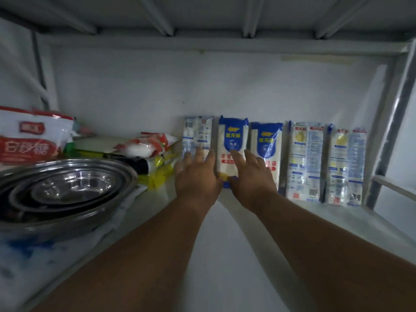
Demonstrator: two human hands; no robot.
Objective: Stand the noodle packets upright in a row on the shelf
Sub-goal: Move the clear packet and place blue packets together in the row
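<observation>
Several noodle packets stand upright in a row against the back wall of the white shelf (pixel 225 244). From the left: a white-blue packet (pixel 198 134), a blue-topped packet (pixel 233 140), another blue-topped packet (pixel 267 140), and two packets showing their printed backs (pixel 305 161), (pixel 345 167). My left hand (pixel 195 172) rests with spread fingers against the leftmost packet and the left side of the second. My right hand (pixel 252 174) lies with spread fingers on the second and third packets. Both hands touch the packets flat, without wrapping around any.
Nested steel bowls (pixel 63 190) fill the shelf's left front. Behind them lie a red-white sugar bag (pixel 31 136), a smaller red-white bag (pixel 146 146) and yellow packaging (pixel 159 174). A grey metal post (pixel 391 122) bounds the right side; the upper shelf's underside is close overhead.
</observation>
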